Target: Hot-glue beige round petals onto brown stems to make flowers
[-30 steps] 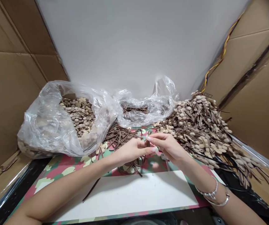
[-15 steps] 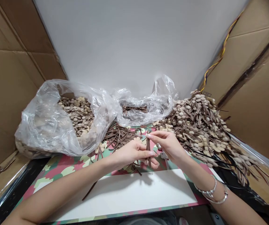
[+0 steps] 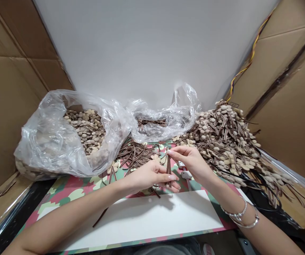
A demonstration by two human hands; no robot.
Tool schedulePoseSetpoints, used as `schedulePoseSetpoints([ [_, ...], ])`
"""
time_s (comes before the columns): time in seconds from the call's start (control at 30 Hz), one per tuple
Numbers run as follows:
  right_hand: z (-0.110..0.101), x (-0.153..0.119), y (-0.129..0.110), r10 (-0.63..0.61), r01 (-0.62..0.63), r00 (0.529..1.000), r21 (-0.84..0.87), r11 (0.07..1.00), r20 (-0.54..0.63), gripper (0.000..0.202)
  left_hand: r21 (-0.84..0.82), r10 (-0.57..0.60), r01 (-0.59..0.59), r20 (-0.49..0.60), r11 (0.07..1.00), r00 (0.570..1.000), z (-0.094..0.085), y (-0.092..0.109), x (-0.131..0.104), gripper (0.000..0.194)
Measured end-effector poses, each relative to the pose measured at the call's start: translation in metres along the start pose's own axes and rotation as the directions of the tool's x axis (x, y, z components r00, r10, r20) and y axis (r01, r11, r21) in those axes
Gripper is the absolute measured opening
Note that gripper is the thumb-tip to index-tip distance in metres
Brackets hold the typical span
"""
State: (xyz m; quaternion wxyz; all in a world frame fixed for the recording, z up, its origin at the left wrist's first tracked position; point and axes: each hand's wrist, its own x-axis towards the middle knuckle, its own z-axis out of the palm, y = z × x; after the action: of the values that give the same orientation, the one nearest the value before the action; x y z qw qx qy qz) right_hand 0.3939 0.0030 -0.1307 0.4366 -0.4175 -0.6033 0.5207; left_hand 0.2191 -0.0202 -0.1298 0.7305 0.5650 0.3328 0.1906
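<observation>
A brown ribbon strip [image 3: 168,165] with pale stitched lines stands nearly upright between my hands. My left hand [image 3: 150,176] is closed on its lower part, thumb on the near side and fingers behind. At the ribbon's upper end, my right hand [image 3: 191,160] pinches with thumb and index finger. Just behind my left hand lies a loose heap of similar brown ribbons [image 3: 133,154]. A beige flower-shaped piece [image 3: 155,158] shows close to my left knuckles. Whether the ribbon is folded double is hard to make out.
A clear plastic bag [image 3: 48,141] of beige padded pieces [image 3: 88,136] stands at the left. Another plastic bag [image 3: 155,132] with ribbons sits at the back. To the right rises a large pile of pieces with ribbons [image 3: 227,138]. A white board [image 3: 142,219] lies in front; cardboard walls [image 3: 6,88] flank the table.
Both hands stay in almost the same place, still on the ribbon. The ribbon's strands look closer together and straighter than before. The view has shifted slightly.
</observation>
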Motion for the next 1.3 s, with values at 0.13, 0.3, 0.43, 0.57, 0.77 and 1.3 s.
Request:
schedulePoseSetpoints([
  [0.13, 0.001, -0.001, -0.001, 0.025, -0.025, 1.000, 0.005, 1.000, -0.007, 0.026, -0.004, -0.001, 0.001, 0.000, 1.000, 1.000, 0.000, -0.001, 0.000, 0.033],
  [0.3, 0.001, -0.002, -0.001, 0.040, -0.040, 0.999, 0.019, 0.999, 0.004, 0.026, -0.010, -0.002, 0.002, 0.003, 1.000, 1.000, 0.000, -0.002, 0.002, 0.034],
  [0.43, 0.000, -0.001, 0.002, 0.025, -0.025, 1.000, -0.003, 1.000, -0.005, 0.028, 0.006, -0.008, 0.008, -0.017, 1.000, 1.000, 0.000, -0.002, 0.002, 0.037],
  [0.57, 0.000, 0.000, 0.003, 0.017, -0.017, 1.000, 0.004, 1.000, -0.004, 0.026, 0.018, -0.005, 0.005, -0.024, 1.000, 1.000, 0.001, -0.002, 0.001, 0.040],
  [0.77, 0.001, -0.001, 0.003, 0.017, -0.018, 1.000, 0.024, 1.000, 0.007, 0.024, -0.038, -0.006, 0.007, 0.013, 0.999, 1.000, -0.002, -0.002, 0.000, 0.037],
  [1.3, -0.019, 0.000, -0.011, -0.074, 0.078, 0.995, 0.068, 0.995, -0.062, 0.020, 0.578, 0.139, 0.032, -0.251, 0.816, 0.958, -0.007, 0.019, -0.018, 0.038],
])
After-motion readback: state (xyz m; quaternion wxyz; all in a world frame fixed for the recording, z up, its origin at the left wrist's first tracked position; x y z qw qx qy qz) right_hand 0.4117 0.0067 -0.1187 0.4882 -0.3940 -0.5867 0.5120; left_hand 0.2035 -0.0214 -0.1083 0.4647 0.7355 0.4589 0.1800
